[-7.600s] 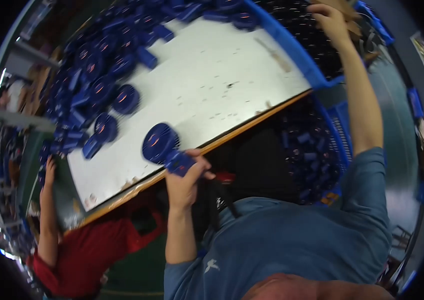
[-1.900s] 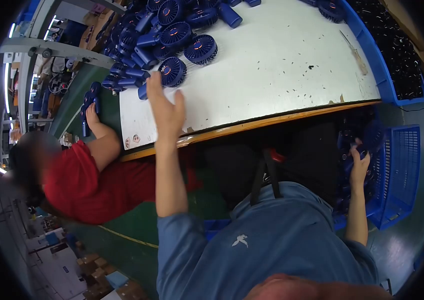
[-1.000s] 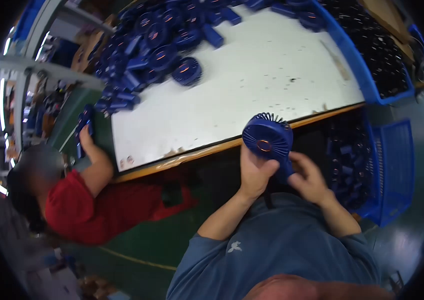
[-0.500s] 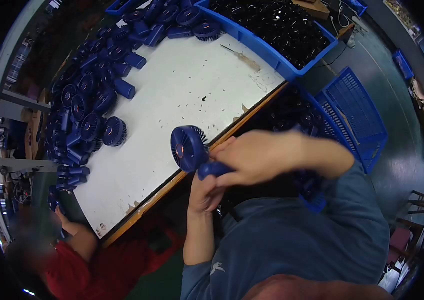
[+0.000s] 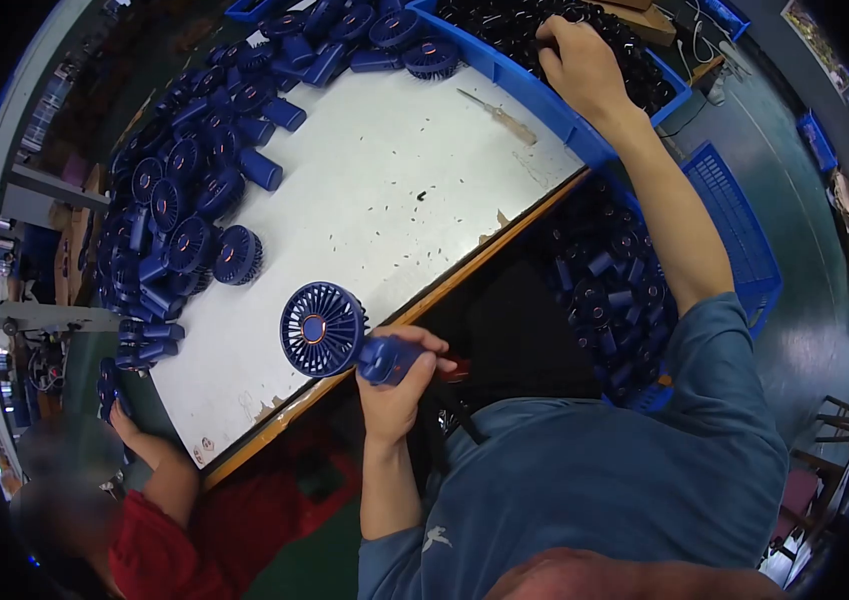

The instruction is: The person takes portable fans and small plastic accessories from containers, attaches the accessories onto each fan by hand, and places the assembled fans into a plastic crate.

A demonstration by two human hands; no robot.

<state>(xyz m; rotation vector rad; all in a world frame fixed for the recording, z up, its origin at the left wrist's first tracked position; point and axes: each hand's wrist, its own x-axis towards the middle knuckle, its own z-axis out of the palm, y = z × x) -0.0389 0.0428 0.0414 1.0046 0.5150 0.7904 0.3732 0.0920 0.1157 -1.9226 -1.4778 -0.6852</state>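
A blue handheld fan (image 5: 316, 329) is gripped by its handle in my left hand (image 5: 394, 385), its round head over the white table's front edge. My right hand (image 5: 584, 68) reaches into the blue tray of small black parts (image 5: 644, 75) at the upper right. Its fingers are bent down at the parts, and what they hold, if anything, is too small to name. Many more blue fans (image 5: 189, 243) lie heaped along the table's left and far side.
A screwdriver (image 5: 499, 115) and small dark bits lie on the white table (image 5: 344, 220). Below its edge, a blue basket (image 5: 734, 235) stands beside several blue fans (image 5: 609, 290). At the lower left a co-worker in red (image 5: 174, 545) holds a blue fan (image 5: 108, 388).
My right hand has left the fan handle and moved up and right to the black parts. My left hand keeps the fan, whose face has turned more toward the camera.
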